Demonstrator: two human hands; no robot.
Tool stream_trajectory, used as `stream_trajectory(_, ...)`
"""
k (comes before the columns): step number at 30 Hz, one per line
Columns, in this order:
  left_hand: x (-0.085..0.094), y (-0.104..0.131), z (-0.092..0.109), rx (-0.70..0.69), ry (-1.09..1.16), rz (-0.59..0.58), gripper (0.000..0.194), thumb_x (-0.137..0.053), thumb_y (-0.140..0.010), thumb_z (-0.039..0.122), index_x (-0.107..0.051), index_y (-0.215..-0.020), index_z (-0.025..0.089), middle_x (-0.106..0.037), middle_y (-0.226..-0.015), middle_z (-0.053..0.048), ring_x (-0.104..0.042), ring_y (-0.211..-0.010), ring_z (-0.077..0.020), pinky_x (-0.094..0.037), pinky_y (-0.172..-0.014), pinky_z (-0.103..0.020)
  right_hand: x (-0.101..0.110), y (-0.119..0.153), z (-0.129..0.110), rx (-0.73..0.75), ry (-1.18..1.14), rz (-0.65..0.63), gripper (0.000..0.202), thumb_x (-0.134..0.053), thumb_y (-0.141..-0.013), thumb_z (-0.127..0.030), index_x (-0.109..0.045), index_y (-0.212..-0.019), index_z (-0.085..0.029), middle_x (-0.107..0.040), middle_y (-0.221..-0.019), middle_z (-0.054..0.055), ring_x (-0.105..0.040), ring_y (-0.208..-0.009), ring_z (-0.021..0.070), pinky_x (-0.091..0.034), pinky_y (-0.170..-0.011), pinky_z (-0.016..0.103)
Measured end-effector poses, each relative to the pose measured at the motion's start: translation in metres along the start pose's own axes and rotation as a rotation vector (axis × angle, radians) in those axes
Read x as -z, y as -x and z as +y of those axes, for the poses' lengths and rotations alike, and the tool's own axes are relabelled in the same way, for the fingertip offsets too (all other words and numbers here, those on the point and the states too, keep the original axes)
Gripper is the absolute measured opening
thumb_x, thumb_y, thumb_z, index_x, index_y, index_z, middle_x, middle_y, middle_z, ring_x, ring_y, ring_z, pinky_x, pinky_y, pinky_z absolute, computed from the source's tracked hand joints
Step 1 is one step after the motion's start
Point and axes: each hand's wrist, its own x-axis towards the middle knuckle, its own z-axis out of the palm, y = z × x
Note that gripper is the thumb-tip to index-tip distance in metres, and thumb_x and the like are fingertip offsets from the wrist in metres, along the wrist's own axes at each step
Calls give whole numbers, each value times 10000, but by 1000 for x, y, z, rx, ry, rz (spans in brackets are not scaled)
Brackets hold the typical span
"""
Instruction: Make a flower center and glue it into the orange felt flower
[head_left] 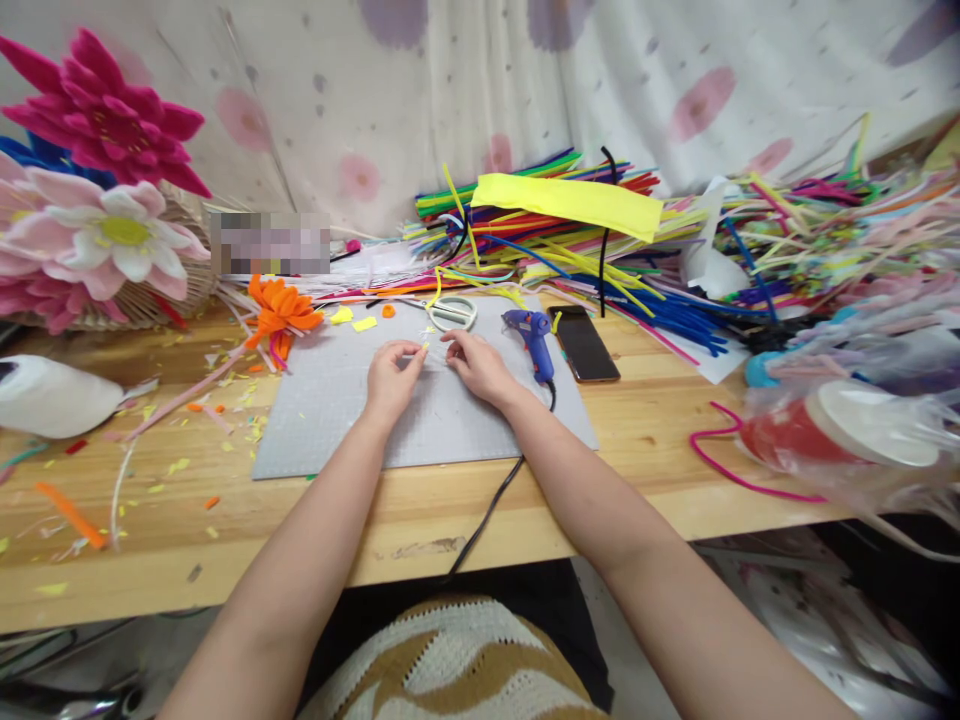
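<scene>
Above the grey cutting mat (322, 430), my left hand (394, 380) pinches a small yellowish piece (427, 344) between thumb and fingertips; its exact shape is too small to make out. My right hand (480, 368) hovers just beside it, fingers bent and apart, with nothing visible in them. Right behind the hands lie scissors with pale green handles (452, 314). Small yellow scraps (364, 324) and an orange bit (388, 311) rest at the mat's back edge. A blue hot glue gun (534, 340) lies to the right of my right hand.
A phone (583, 343) lies right of the glue gun. Bundled pipe cleaners (645, 300) and a yellow strip (566, 205) line the back. An orange fuzzy flower (283, 312) sits at the mat's left corner. A black cord (487, 515) crosses the front edge. Scraps litter the left.
</scene>
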Motion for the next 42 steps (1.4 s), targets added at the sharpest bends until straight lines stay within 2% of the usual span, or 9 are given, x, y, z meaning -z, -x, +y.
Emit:
stream_trajectory(7,5,2,10,-52,-38,49,113,-565,-791,276,-638,-790,190,-666,-878,-34,-601,-898,-156,-440,-863,-281,-4,1,2,27,-230,-8,378,-467,-709,-73,-467,-1047,-242,-558,-844,-9,-551,-710,120,-466,-743,309)
stream_trajectory(11,3,5,15,-71,-41,-80,130,-558,-801,275,-656,-825,191,-688,-907,-39,-612,-902,-165,-446,-857,-297,-9,2,1,0,-435,-29,433,-482,-696,-105,-398,-1098,-244,-500,-985,2,-562,-640,67,-489,-670,269)
stream_trajectory(15,0,6,17,-10,-46,-192,116,-570,-791,256,-677,-798,210,-708,-878,-32,-630,-857,-176,-453,-869,-335,-9,1,-1,-31,-569,-24,424,-523,-706,-162,-360,-1087,-254,-478,-1003,-3,-562,-608,45,-493,-630,241)
stream_trajectory(25,-1,5,16,29,-37,-228,101,-606,-763,235,-704,-749,223,-717,-808,-18,-636,-763,-171,-434,-918,-381,-9,0,1,-39,-637,15,401,-532,-716,-182,-349,-1065,-261,-479,-963,-19,-557,-598,41,-493,-632,242)
stream_trajectory(29,-1,5,15,-21,-89,-261,93,-604,-768,239,-694,-745,234,-712,-800,-2,-629,-765,-165,-357,-1012,-412,-10,-2,3,-33,-652,24,390,-534,-712,-196,-360,-1056,-255,-482,-950,-22,-548,-588,42,-481,-622,242)
stream_trajectory(32,0,4,15,-50,-138,-231,88,-591,-774,238,-666,-731,225,-701,-784,-2,-613,-767,-166,-316,-1042,-423,-9,-2,4,-58,-578,87,341,-508,-734,-204,-379,-1048,-246,-505,-909,-24,-549,-604,64,-467,-620,251)
stream_trajectory(35,1,4,14,9,-119,-145,86,-573,-780,248,-641,-746,208,-687,-812,-25,-605,-808,-178,-400,-949,-384,-5,1,1,-73,-284,158,306,-535,-741,-213,-435,-1030,-234,-548,-827,-22,-530,-630,102,-444,-656,280)
stream_trajectory(38,1,3,13,68,-58,-107,98,-560,-788,263,-627,-763,196,-675,-801,-32,-602,-801,-177,-437,-862,-350,-1,5,-4,-35,37,64,361,-638,-694,-232,-488,-1022,-231,-586,-792,-10,-528,-697,145,-416,-711,310)
stream_trajectory(42,0,2,7,64,-24,-90,111,-545,-793,271,-614,-770,186,-662,-787,-34,-589,-778,-167,-437,-812,-324,0,9,-10,7,227,-39,391,-615,-713,-167,-490,-1081,-208,-608,-834,24,-543,-832,185,-398,-766,320)
